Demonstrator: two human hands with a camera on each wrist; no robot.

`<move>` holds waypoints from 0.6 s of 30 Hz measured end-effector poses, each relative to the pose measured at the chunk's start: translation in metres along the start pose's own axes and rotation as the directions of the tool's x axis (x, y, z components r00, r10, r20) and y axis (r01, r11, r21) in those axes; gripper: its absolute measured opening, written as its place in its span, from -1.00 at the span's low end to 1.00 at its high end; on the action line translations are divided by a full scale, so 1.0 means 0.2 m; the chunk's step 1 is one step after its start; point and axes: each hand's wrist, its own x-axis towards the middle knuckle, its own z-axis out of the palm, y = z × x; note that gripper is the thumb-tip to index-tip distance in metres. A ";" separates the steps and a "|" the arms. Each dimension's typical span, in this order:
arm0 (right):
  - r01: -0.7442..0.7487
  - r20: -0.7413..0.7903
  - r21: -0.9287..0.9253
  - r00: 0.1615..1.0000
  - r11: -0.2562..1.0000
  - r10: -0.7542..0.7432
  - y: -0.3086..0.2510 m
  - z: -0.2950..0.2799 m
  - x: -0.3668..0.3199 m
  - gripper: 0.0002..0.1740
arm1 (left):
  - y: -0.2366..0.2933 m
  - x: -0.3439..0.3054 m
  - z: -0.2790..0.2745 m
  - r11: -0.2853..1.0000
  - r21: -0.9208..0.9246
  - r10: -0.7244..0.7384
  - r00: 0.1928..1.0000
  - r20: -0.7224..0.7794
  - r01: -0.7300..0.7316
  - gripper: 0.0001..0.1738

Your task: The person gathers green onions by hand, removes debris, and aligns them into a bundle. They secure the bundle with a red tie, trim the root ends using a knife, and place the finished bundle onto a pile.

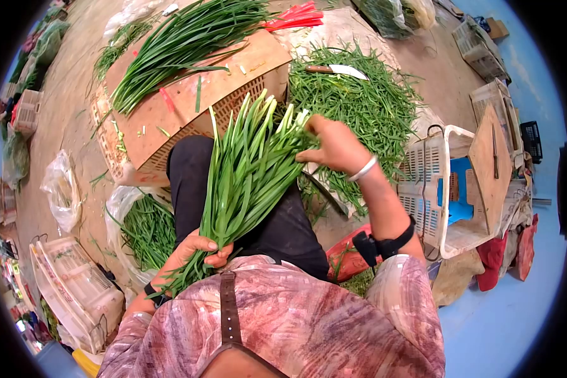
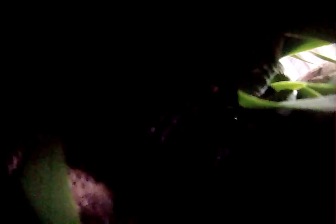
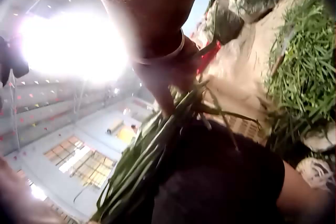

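Observation:
In the head view a loose bunch of garlic chives (image 1: 249,160) lies across the lap, pale stem ends pointing away and green leaf tips toward the body. My left hand (image 1: 198,252) grips the leaf end close to the shirt, the thumb over the leaves. At the stem end, my right hand (image 1: 332,146) pinches some stems with curled fingers. The right wrist view shows the right hand (image 3: 170,85) on the chives (image 3: 152,155), fingertips partly hidden. Almost everything in the left wrist view is dark, apart from a few leaves (image 2: 283,100).
More chives (image 1: 189,44) lie on a board (image 1: 246,69) over a crate, beside red strips (image 1: 296,17). A knife (image 1: 337,70) rests on a heap of green trimmings (image 1: 359,113). At the left stands a bag of greens (image 1: 148,230); a white crate (image 1: 425,183) is on the right.

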 end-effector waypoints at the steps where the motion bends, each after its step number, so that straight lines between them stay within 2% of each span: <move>1: -0.034 -0.035 -0.036 0.999 0.999 0.033 -0.02 0.05 -0.01 -0.49 | 0.00 0.00 0.00 1.000 0.003 -0.001 1.000 0.021 0.001 -0.62; 3: -0.121 -0.073 0.045 0.990 0.992 0.124 0.03 0.11 0.00 -0.63 | 0.00 0.00 0.01 1.000 0.013 0.011 1.000 0.012 -0.011 -0.64; 4: -0.119 -0.076 0.046 0.990 0.992 0.123 0.05 0.12 0.00 -0.63 | 0.00 0.00 0.01 1.000 0.021 0.023 1.000 0.006 -0.023 -0.66; 6: -0.036 -0.276 -0.088 0.961 0.995 0.011 0.09 0.12 -0.01 -0.75 | -0.01 -0.01 -0.01 1.000 0.015 0.024 1.000 0.012 -0.024 -0.67; 7: -0.100 -0.324 0.039 0.940 0.994 0.108 0.13 0.13 0.00 -0.83 | -0.02 -0.01 -0.02 1.000 0.006 0.024 0.999 0.022 -0.024 -0.69; 9: -0.126 -0.434 0.207 0.877 0.970 0.206 0.28 0.11 0.04 -0.88 | -0.01 0.00 -0.02 1.000 0.006 0.020 0.999 0.032 -0.020 -0.67; 11: -0.188 -0.605 0.287 0.725 0.939 0.330 0.49 0.09 0.09 -0.89 | -0.02 -0.01 -0.01 1.000 0.002 0.026 0.999 0.036 -0.027 -0.65; 13: -0.238 -0.444 0.661 0.641 0.712 0.626 0.49 -0.04 0.09 -0.86 | -0.01 -0.01 0.02 1.000 -0.005 0.023 1.000 -0.021 -0.023 -0.59; 14: -0.092 -0.331 0.820 0.729 0.565 0.599 0.43 -0.09 0.08 -0.80 | -0.01 0.00 0.01 0.999 -0.006 0.032 0.999 -0.023 -0.032 -0.59; 15: -0.094 -0.325 0.822 0.733 0.562 0.597 0.35 -0.11 0.07 -0.80 | -0.01 0.00 0.00 1.000 0.003 0.020 1.000 -0.010 -0.020 -0.56; 17: -0.147 -0.140 0.707 0.930 0.692 0.341 0.03 -0.14 0.09 -0.75 | -0.01 0.00 0.00 1.000 0.011 0.000 1.000 -0.004 0.000 -0.53; 18: 0.051 -0.245 0.580 0.963 0.813 0.114 -0.02 -0.04 0.13 -0.75 | -0.01 0.00 0.01 1.000 0.019 0.003 1.000 -0.019 -0.003 -0.52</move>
